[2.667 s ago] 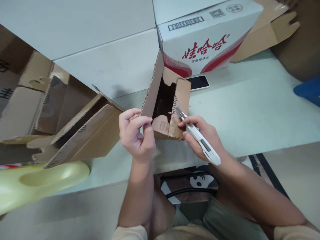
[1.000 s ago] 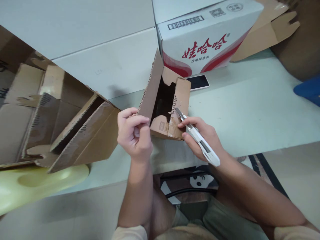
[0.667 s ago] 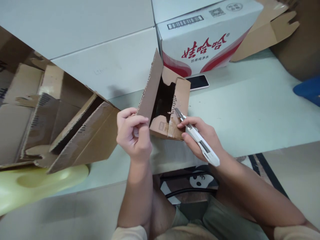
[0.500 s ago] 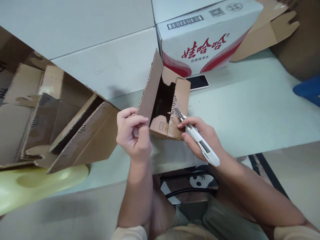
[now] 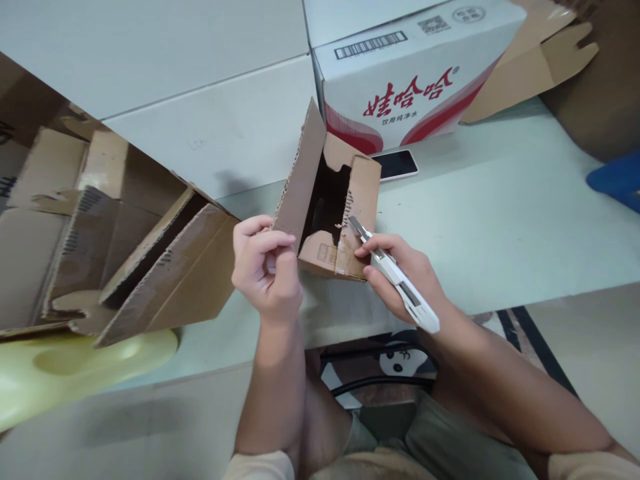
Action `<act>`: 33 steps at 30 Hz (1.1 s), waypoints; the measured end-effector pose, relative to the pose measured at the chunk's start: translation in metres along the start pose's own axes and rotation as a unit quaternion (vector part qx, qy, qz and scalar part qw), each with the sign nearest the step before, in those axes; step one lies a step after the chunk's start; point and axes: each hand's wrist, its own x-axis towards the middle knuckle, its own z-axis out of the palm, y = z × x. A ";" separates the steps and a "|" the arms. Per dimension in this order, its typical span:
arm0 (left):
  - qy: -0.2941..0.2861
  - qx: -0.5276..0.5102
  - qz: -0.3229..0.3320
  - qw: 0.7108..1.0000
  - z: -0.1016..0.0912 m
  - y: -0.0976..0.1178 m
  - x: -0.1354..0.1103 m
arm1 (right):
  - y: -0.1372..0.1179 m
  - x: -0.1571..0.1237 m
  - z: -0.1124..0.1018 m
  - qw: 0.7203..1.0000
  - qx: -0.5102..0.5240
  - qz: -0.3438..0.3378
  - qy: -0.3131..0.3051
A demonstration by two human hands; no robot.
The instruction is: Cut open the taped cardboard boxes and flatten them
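A small brown cardboard box (image 5: 367,193) stands on the table with its top open and one long flap (image 5: 300,180) raised on the left. My left hand (image 5: 267,267) is closed at the lower corner of this flap, one finger going behind its edge and another lying in front. My right hand (image 5: 405,273) grips a white utility knife (image 5: 400,277), blade out. The blade tip lies over the box's right flap, beside a torn, ragged edge. Fingertips of the right hand are against the box's near right side. The box's inside is dark.
Open brown cartons (image 5: 185,267) stand on the left, above a yellow stool-like object (image 5: 100,367). Behind are a large white box (image 5: 215,120) and a white-and-red water carton (image 5: 410,93). A phone (image 5: 399,165) lies on the pale green table (image 5: 500,220). Something blue (image 5: 617,181) is at far right.
Almost nothing differs. My left hand has shifted very slightly to the left with the raised flap; the knife and right hand look the same.
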 end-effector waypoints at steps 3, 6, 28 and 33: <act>0.003 0.002 0.001 1.000 -0.001 -0.001 0.001 | 0.001 0.000 0.000 1.000 0.002 -0.004 0.003; -0.001 0.003 -0.002 1.000 -0.001 -0.001 0.001 | 0.001 0.000 0.000 1.000 0.005 -0.009 0.005; 0.001 0.004 -0.017 1.000 -0.002 -0.001 0.000 | 0.004 -0.003 0.005 1.000 -0.004 -0.007 0.028; -0.001 -0.014 -0.004 1.000 0.001 -0.001 -0.001 | 0.010 -0.001 0.010 0.999 0.021 -0.047 0.017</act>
